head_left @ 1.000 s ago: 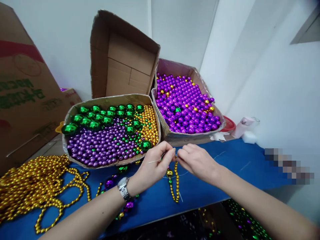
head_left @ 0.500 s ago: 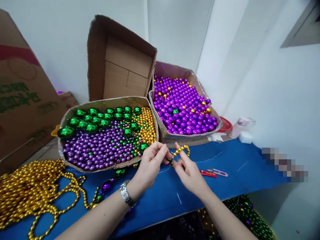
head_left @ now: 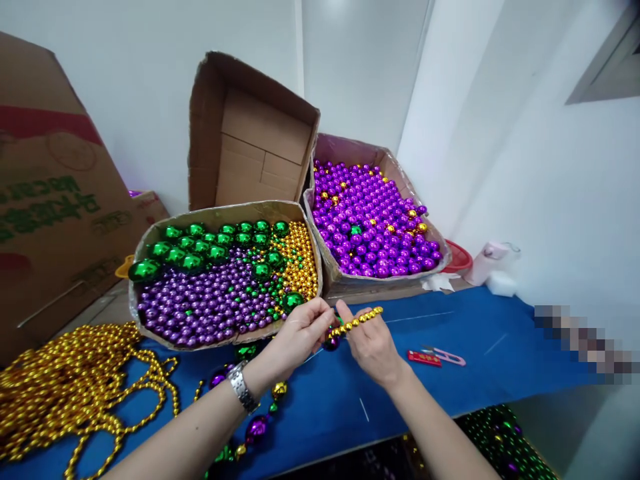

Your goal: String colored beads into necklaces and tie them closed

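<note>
My left hand (head_left: 304, 325) is closed, thumb and fingers pinched at the near end of a short gold bead strand (head_left: 356, 322). A purple bead (head_left: 331, 342) hangs just under that pinch. My right hand (head_left: 374, 348) is closed round the strand, which runs across its fingers and ends past them. A thin thread (head_left: 420, 316) trails to the right over the blue cloth (head_left: 420, 393). Below my left wrist lies a string of mixed beads with a large purple ball (head_left: 256, 428); my forearm hides part of it.
A divided carton (head_left: 131, 300) holds green, purple and gold beads; a second carton (head_left: 340, 283) holds purple balls. Gold bead chains (head_left: 60, 387) pile at left. Pink thread snips (head_left: 450, 357) and a red packet (head_left: 424, 358) lie right. Behind them stands a red basin (head_left: 460, 257).
The gold strand was curled in a loop over my right fingers and is now stretched nearly straight. More of the mixed bead string shows below my left wrist. The view has shifted slightly.
</note>
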Demonstrator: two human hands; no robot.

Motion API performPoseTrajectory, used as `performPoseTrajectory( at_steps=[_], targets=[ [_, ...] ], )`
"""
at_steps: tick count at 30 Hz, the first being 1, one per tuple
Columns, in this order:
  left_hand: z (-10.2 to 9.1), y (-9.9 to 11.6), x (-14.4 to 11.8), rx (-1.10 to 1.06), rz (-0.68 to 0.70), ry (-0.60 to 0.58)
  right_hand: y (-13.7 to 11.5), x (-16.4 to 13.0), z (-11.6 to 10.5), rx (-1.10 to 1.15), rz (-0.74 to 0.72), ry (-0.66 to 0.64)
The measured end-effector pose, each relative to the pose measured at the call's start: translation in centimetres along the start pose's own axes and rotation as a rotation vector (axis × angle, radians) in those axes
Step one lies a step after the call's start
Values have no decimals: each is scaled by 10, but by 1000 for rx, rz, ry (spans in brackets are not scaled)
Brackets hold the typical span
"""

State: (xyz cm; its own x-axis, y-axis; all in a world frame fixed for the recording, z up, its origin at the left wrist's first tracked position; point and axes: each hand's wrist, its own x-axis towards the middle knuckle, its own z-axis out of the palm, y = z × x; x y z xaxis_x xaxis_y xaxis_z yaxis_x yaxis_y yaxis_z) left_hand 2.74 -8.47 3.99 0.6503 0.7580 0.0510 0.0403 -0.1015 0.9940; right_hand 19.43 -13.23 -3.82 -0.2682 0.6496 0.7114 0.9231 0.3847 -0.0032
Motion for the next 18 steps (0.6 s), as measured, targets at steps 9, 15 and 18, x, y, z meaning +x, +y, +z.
performPoseTrajectory(
  at_steps=[9,15,18],
  targets=[
    [-10,-2,6,47,-9,-59,-16,2,-7,105,113,-15],
    [-14,-16,-1,2,80,102,-49,-16,-52,729,311,-314],
    [-5,-18,-8,49,98,68,-49,-13,-53,721,511,-157]
  ],
)
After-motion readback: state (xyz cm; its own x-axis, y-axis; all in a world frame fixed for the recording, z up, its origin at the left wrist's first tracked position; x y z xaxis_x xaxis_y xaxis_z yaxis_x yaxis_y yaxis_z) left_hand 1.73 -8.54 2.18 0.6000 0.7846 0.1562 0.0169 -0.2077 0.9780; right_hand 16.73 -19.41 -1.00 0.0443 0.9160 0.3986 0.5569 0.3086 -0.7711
